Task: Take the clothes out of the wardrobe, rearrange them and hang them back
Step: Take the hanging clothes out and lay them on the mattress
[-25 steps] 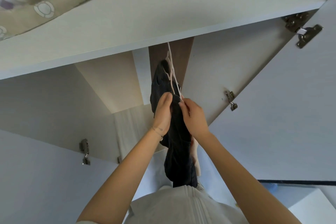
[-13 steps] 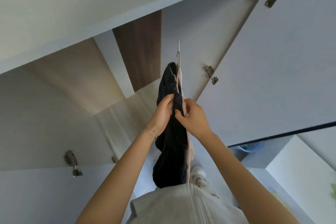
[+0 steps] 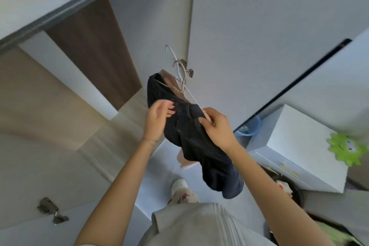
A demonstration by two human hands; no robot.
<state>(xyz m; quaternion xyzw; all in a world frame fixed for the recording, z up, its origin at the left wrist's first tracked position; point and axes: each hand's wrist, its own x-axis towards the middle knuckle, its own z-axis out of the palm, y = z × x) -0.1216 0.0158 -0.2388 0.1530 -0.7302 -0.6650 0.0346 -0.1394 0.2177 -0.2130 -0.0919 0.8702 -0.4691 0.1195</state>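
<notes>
Two hands hold dark denim jeans (image 3: 191, 136) on pale plastic hangers (image 3: 182, 84): right hand (image 3: 216, 128) pinching the waistband, left hand (image 3: 157, 120) loosely open against it.

— Room to reach in? 
— Wardrobe (image 3: 60, 90) at left of frame stands open and bare. Door (image 3: 259, 36) blocks upper right; white box (image 3: 299, 146) and blue basin (image 3: 250, 128) crowd lower right.
</notes>
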